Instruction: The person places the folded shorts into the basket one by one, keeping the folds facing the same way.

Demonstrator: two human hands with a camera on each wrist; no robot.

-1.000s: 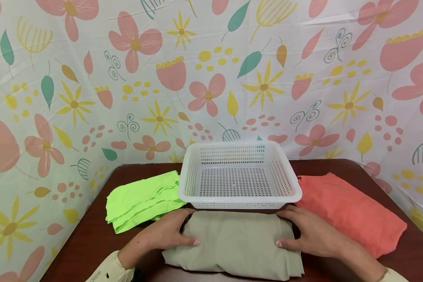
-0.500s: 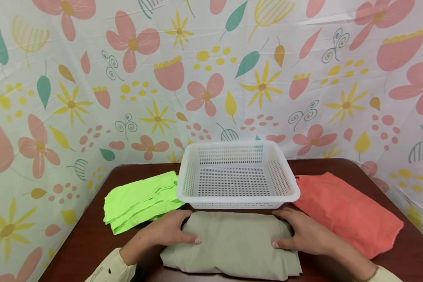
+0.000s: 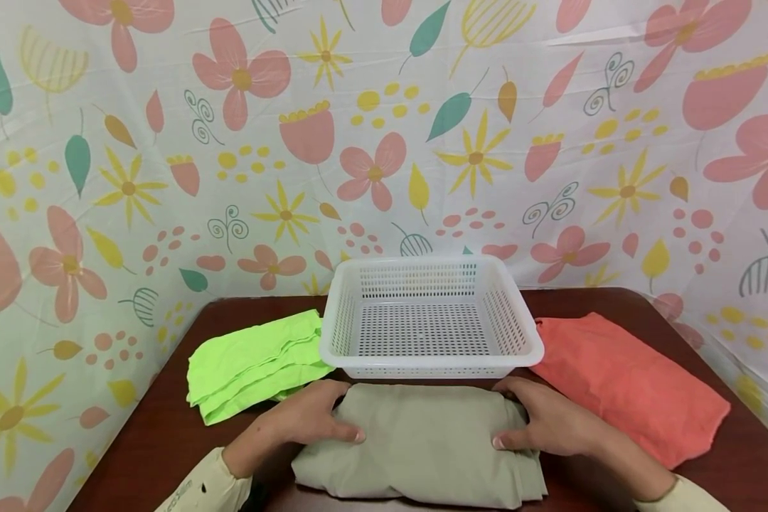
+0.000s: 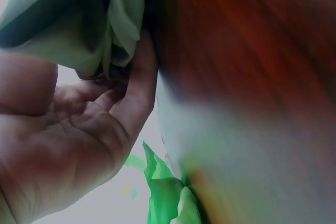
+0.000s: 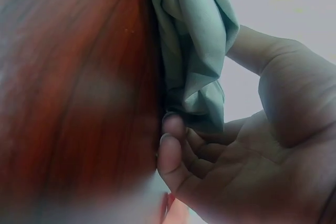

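Observation:
A folded grey-green cloth (image 3: 429, 441) lies on the table in front of the white basket (image 3: 432, 366). My left hand (image 3: 316, 416) grips its left end, thumb on top and fingers around the far left corner. At the opposite end my right hand (image 3: 547, 419) holds it the same way, its thumb laid over the top. In the left wrist view, fingers (image 4: 139, 87) reach in below the hanging folds of the cloth (image 4: 79, 30). The right wrist view has curled fingertips (image 5: 170, 150) at the bottom of the bunched cloth layers (image 5: 202, 40), close to the tabletop.
A bright green folded cloth (image 3: 256, 366) lies left of the basket, and a coral-red cloth (image 3: 633, 387) lies to its right. The dark red-brown table (image 3: 147, 448) backs onto a flower-printed curtain (image 3: 384, 142). The perforated basket has nothing in it.
Both thumbs have edged slightly inward over the grey-green cloth. The head view has shifted a little; the cloths and basket stay in place.

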